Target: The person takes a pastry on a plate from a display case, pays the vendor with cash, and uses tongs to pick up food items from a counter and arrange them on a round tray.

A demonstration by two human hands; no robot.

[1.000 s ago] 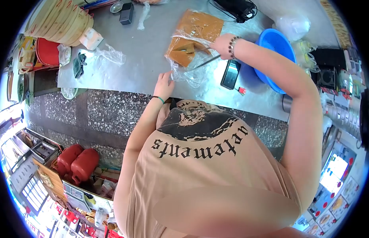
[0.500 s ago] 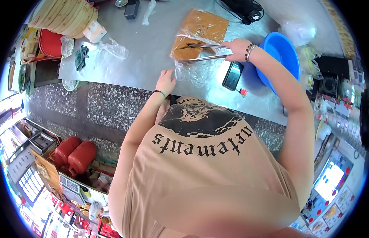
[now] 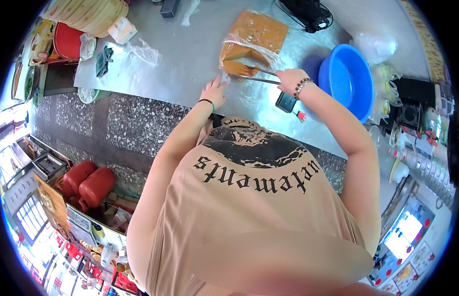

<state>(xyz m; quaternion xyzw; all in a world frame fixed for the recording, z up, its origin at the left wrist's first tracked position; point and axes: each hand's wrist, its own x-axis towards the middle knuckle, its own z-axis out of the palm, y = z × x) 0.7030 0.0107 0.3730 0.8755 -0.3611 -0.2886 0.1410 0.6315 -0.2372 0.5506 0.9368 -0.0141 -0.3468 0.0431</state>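
Observation:
My right hand [image 3: 292, 82] is closed around the handles of metal tongs [image 3: 263, 80]. The tongs' jaws reach over a flat orange-brown piece [image 3: 238, 68] at the near edge of a stack of the same colour [image 3: 261, 35]. What the food is, I cannot tell. Clear plastic wrap [image 3: 254, 48] covers part of the stack. My left hand [image 3: 214, 92] rests on the metal tabletop [image 3: 180, 74], fingers stretched toward the wrap's near left corner. Its fingertips are close to the plastic; whether they touch it is unclear.
A blue basin [image 3: 347, 81] stands to the right, with a phone [image 3: 286, 100] and a small red packet [image 3: 301, 116] nearer me. Black cable [image 3: 315, 19] lies at the back. On the left are bamboo steamers [image 3: 89, 15], a green cloth [image 3: 104, 61] and crumpled plastic [image 3: 145, 52].
The tongs have come lower, and their jaws now meet the near orange-brown piece. The wrap at the near edge is pulled back. My left hand has moved up to the wrap's corner, fingers extended.

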